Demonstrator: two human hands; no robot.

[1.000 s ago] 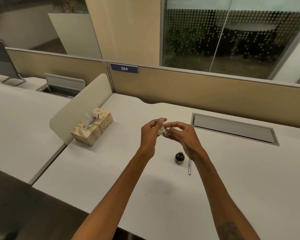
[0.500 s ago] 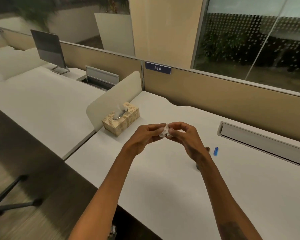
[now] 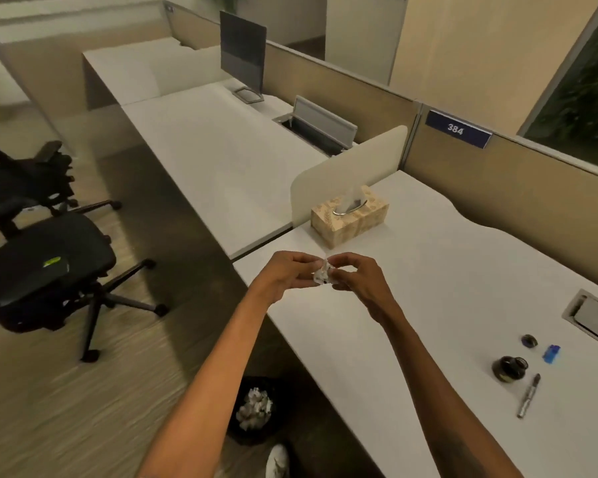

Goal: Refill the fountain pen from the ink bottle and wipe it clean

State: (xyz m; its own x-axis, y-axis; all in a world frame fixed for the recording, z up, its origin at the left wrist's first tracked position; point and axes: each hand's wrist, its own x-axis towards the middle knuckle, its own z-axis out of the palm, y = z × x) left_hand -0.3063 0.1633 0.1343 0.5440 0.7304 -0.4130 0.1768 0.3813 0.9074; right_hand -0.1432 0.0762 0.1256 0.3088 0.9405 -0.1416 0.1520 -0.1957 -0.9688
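Observation:
A small crumpled tissue (image 3: 322, 274) with dark ink spots is pinched between my left hand (image 3: 287, 272) and my right hand (image 3: 354, 277), held above the front left corner of the white desk (image 3: 439, 277). Far to the right on the desk stands the open ink bottle (image 3: 509, 368). Its dark cap (image 3: 529, 340) lies just behind it. The silver fountain pen (image 3: 529, 396) lies flat in front of the bottle, apart from both hands. A tissue box (image 3: 350, 217) sits at the desk's left edge beyond my hands.
A black bin (image 3: 256, 410) holding several crumpled tissues stands on the floor below the desk edge. A small blue object (image 3: 551, 353) lies by the cap. A low divider (image 3: 346, 170) separates the neighbouring desk. Black office chairs (image 3: 45, 267) stand at left. A cable hatch (image 3: 592, 317) is at right.
My view has swung left and down, bringing the floor, bin and chairs into sight. Both hands still pinch the crumpled tissue together and have moved left, away from the bottle and pen.

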